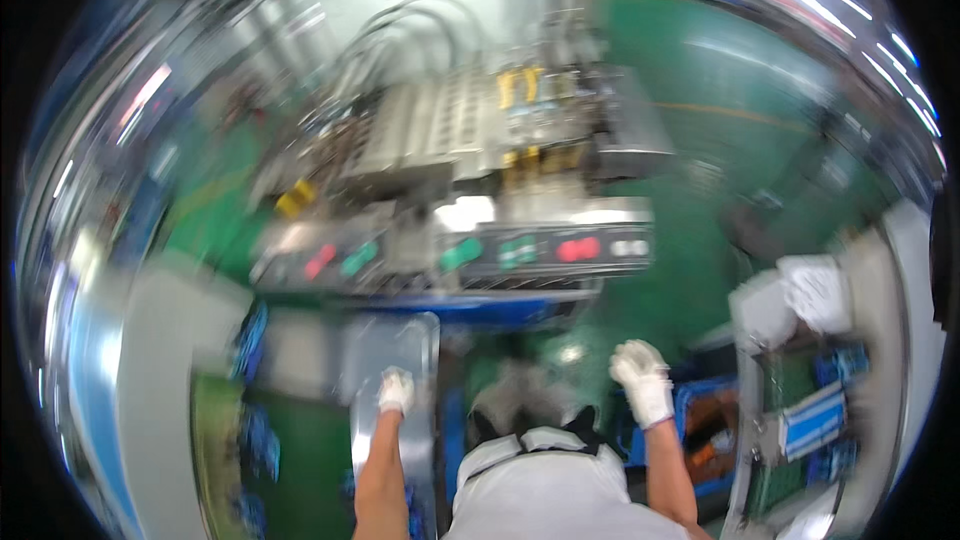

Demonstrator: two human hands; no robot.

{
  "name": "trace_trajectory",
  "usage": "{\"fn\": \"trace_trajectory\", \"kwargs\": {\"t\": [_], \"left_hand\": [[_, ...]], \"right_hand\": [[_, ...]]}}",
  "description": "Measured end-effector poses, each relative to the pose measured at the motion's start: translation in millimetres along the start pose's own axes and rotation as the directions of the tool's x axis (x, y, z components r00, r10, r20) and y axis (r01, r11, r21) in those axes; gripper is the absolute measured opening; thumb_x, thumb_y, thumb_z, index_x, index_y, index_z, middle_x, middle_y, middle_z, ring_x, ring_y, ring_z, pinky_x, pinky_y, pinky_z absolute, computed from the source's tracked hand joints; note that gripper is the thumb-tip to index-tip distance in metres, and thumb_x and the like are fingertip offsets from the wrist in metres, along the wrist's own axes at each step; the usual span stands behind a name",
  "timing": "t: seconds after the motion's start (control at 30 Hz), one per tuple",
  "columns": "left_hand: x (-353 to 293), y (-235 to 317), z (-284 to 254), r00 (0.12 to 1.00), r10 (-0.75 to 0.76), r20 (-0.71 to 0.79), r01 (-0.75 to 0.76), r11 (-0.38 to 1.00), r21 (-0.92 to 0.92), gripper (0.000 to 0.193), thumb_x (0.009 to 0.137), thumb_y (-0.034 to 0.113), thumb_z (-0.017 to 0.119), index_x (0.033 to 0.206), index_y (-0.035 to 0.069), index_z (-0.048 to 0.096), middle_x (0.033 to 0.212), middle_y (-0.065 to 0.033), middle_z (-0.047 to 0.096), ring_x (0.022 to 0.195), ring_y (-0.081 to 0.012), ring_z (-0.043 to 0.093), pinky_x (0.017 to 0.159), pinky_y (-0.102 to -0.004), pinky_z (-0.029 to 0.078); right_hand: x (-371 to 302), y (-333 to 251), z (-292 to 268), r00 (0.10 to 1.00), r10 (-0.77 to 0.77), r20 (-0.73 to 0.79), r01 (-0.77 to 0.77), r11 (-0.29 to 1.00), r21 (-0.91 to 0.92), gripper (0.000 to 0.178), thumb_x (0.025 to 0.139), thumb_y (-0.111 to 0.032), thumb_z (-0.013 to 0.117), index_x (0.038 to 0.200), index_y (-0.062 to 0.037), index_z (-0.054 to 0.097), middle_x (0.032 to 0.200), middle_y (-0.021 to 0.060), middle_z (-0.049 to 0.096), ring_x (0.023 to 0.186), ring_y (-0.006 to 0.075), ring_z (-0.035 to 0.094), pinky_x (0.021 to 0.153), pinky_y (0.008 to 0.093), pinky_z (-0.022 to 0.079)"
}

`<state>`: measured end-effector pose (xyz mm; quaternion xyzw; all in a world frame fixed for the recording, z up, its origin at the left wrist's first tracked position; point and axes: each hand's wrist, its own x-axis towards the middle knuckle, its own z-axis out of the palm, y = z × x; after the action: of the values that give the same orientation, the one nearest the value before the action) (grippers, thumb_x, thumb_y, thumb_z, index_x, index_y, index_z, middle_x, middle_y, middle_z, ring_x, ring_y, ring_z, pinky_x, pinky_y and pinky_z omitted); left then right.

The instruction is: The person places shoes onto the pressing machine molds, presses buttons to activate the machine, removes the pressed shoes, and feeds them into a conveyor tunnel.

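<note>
White gloves cover both of my hands, and the picture is smeared by motion. My left hand [396, 392] is over a shiny metal tray-like surface [420, 340]; I cannot tell whether it touches it, and its fingers are too blurred to read. Out to the right, my right hand [643, 380] is held up beside a blue bin [684, 405], its fingers loosely stretched with nothing visible in them. In front of me stands a machine with a control panel [540, 250] carrying green, red and white buttons. Metal fixtures [430, 130] with yellow parts sit behind the panel.
Brown material and an orange item lie in the blue bin. To the right is a rack [750, 420] with white papers [815, 292] and a blue-and-white box [812, 422]. A pale panel [165, 370] and blue parts [258, 445] are at the left. The floor [700, 160] is green.
</note>
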<state>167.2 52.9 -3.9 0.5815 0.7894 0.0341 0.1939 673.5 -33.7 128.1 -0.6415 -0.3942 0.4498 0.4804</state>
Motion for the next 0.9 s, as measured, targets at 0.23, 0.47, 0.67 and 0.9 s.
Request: {"fn": "trace_trajectory", "kwargs": {"t": [0.23,0.47,0.67,0.9], "left_hand": [[-215.8,-423.9,-114.8,0.529,-0.748,-0.401,0.615,0.664,-0.426,0.032,0.094,0.028,0.062,0.119,0.008,0.059,0.109,-0.0245,0.068,0.107,-0.0423,0.065,0.091,-0.0531,0.052],[-242.3,-528.7,-149.4,0.273,-0.932,-0.239,0.719,0.363,-0.593,0.072,0.089,0.049,0.070,0.137,0.000,0.050,0.137,-0.0294,0.057,0.127,-0.0444,0.056,0.106,-0.0504,0.045],[-137.0,-547.5,-105.6,0.254,-0.834,-0.489,0.770,0.481,-0.420,0.055,0.094,0.054,0.060,0.117,0.004,0.063,0.119,-0.0259,0.067,0.111,-0.0444,0.064,0.093,-0.0517,0.051],[-172.6,-538.4,-74.7,0.252,-0.758,-0.601,0.347,0.651,-0.676,0.033,0.104,0.028,0.052,0.109,0.000,0.068,0.113,-0.0218,0.068,0.105,-0.0412,0.064,0.093,-0.0468,0.049]], "right_hand": [[-29.8,83.9,120.8,0.946,0.288,0.148,-0.244,0.935,-0.258,0.059,0.092,-0.020,0.072,0.141,0.0043,0.050,0.110,0.0147,0.066,0.086,0.0210,0.065,0.073,0.0355,0.056],[-52.3,73.0,172.8,0.848,0.512,0.140,-0.135,0.464,-0.875,0.056,0.075,-0.033,0.075,0.116,0.0049,0.070,0.110,0.0243,0.071,0.104,0.0280,0.069,0.088,0.0375,0.057],[-53.9,-11.4,285.5,0.867,0.495,0.059,-0.039,0.186,-0.982,0.059,0.075,-0.043,0.075,0.114,-0.0003,0.071,0.118,0.0235,0.069,0.118,0.0363,0.063,0.102,0.0455,0.049],[-55.9,-21.9,361.0,0.810,0.219,0.544,0.488,0.260,-0.833,0.058,0.088,-0.035,0.071,0.135,-0.0043,0.059,0.122,0.0179,0.069,0.114,0.0287,0.067,0.098,0.0390,0.052]]}}
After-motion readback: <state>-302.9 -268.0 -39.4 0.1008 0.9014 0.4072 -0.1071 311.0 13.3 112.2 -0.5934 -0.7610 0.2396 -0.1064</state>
